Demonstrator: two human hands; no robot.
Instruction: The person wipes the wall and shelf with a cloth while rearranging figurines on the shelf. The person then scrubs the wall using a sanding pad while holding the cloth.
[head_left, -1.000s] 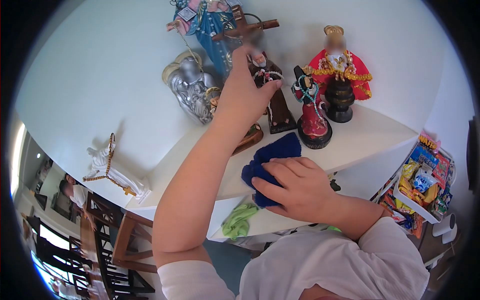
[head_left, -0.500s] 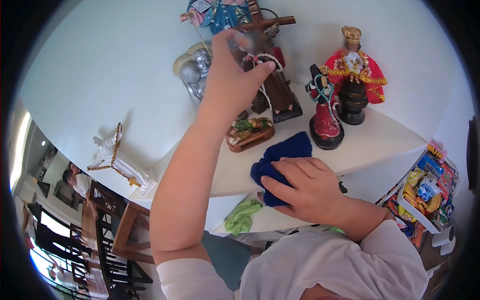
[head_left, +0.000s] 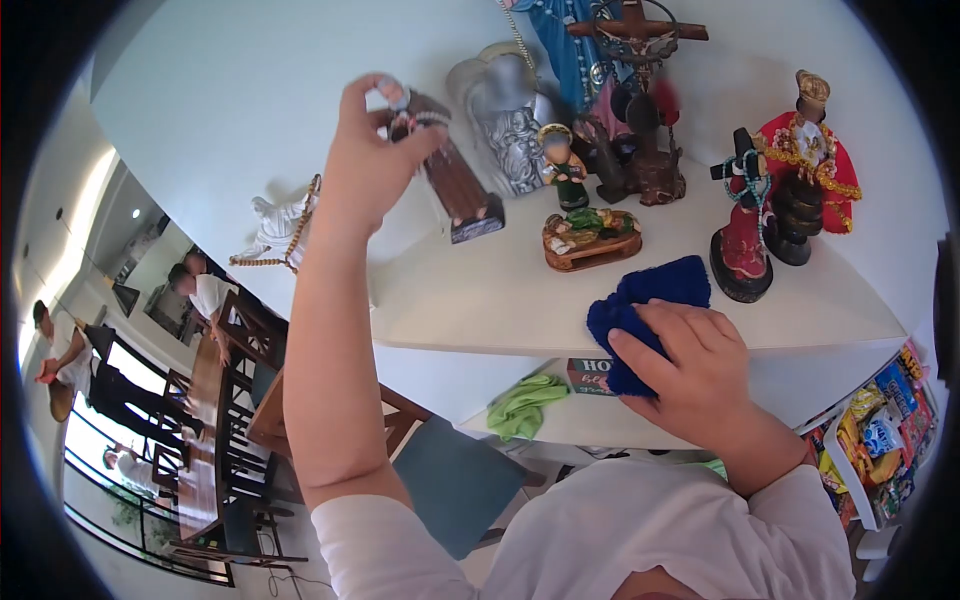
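My left hand [head_left: 370, 165] is closed around the upper part of a brown-robed saint figurine [head_left: 462, 195], which tilts at the left end of the white shelf [head_left: 480, 318]. Whether its dark base touches the shelf I cannot tell. Under my right hand [head_left: 690, 375], a folded dark blue cloth [head_left: 665, 285] is gripped at the shelf's front edge. Just behind the cloth is a small reclining figurine [head_left: 592, 240] on a wooden base. A little green-robed figurine [head_left: 568, 175] stands behind that one.
A silver relief [head_left: 510, 140], a wooden crucifix [head_left: 635, 40] and a blue-robed statue [head_left: 555, 50] stand at the back. Two red-clad figurines [head_left: 742, 245] [head_left: 800, 200] are at right. A white rosary-draped statue [head_left: 275, 230] is left. Below lies a green cloth [head_left: 525, 405].
My left hand has carried the brown-robed figurine left, away from the crucifix, uncovering the little green-robed figurine. The view has shifted left. My right hand still rests on the blue cloth.
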